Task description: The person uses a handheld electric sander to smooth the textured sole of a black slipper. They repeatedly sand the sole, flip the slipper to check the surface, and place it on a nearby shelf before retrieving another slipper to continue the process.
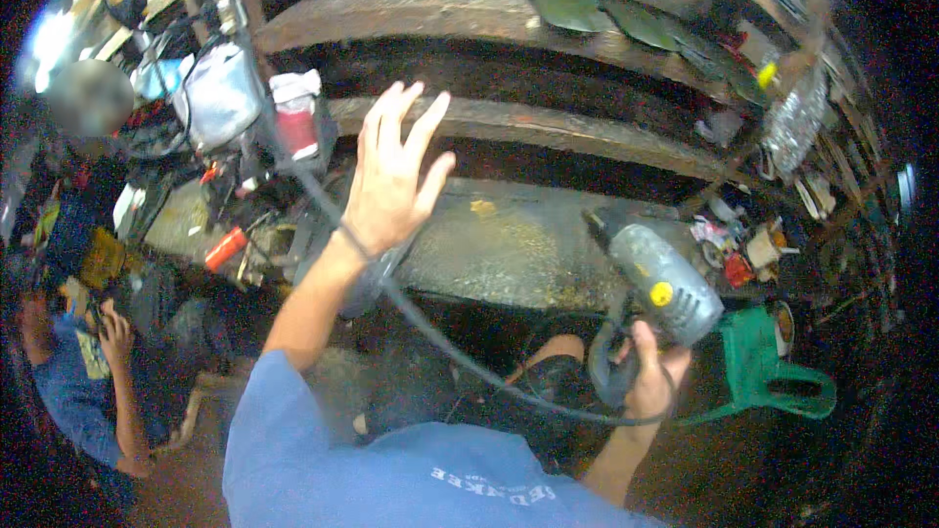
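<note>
Dim, cluttered workshop, stuff piled everywhere, and a bit blurry, so bear with me. Closest to the camera is the wearer's blue T-shirt (391, 474). Right hand (653, 383) has hold of a grey power tool (665, 279), though most of the fingers are hidden. It's up over the right end of the worktop (479, 259), nose pointing away and leftward, with a green plastic chair (753, 357) just beside it. Dark cable (440, 337) sweeps across in front of the left wrist. Left hand (396, 171) is empty, fingers spread, raised toward the far side of the worktop.

As for progress: the tool's picked up, that much is done. Its nose doesn't look to be against anything, so I'd call it between bits of work. Can't tell if it's running. The worktop has a yellowish patch (509, 240), but whether that's a result or just old grime, no clue, so what's left is anyone's guess.

Further back, rough beams (548, 127) run across, with green leaf-shaped pieces (562, 8) lying along the farther one.
</note>
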### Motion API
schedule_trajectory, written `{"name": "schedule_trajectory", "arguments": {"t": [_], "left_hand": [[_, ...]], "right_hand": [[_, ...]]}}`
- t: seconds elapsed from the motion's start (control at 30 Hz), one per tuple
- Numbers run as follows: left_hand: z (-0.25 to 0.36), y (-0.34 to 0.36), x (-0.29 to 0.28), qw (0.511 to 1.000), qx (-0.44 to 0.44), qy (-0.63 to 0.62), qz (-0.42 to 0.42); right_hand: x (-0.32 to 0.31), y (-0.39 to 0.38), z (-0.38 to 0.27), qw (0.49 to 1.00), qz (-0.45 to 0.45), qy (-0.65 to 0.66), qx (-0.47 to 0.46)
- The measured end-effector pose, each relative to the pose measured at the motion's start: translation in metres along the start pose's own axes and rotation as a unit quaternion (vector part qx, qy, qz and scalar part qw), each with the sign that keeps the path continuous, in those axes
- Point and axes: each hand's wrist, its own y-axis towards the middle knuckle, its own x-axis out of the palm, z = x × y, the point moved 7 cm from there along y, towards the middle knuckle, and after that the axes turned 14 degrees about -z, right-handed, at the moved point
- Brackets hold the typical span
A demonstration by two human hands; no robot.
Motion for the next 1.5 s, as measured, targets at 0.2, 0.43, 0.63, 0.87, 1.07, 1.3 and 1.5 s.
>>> {"name": "schedule_trajectory", "arguments": {"t": [0.2, 0.43, 0.63, 0.87, 1.07, 1.3, 1.5], "left_hand": [[-0.011, 0.213, 0.018, 0.992, -0.087, -0.070, -0.055], [-0.010, 0.365, 0.103, 0.929, -0.288, -0.011, -0.234], [-0.052, 0.384, 0.098, 0.950, -0.227, -0.014, -0.213], [-0.033, 0.415, 0.078, 0.956, -0.187, 0.057, -0.218], [-0.085, 0.385, 0.075, 0.943, -0.167, 0.070, -0.280], [-0.129, 0.345, 0.032, 0.958, -0.149, 0.067, -0.235], [-0.158, 0.325, -0.004, 0.970, -0.103, 0.042, -0.215]], "right_hand": [[-0.002, -0.018, 0.006, 0.999, 0.021, -0.010, -0.046], [-0.012, -0.038, 0.010, 0.997, 0.025, 0.062, 0.029], [-0.031, -0.047, 0.010, 0.999, 0.040, 0.021, -0.002], [-0.052, -0.044, 0.031, 0.998, 0.056, 0.029, -0.005], [-0.069, -0.050, 0.031, 0.997, 0.081, 0.020, -0.008], [-0.073, -0.045, 0.029, 0.996, 0.084, 0.024, -0.006], [-0.066, -0.045, 0.036, 0.996, 0.045, 0.045, 0.066]]}}
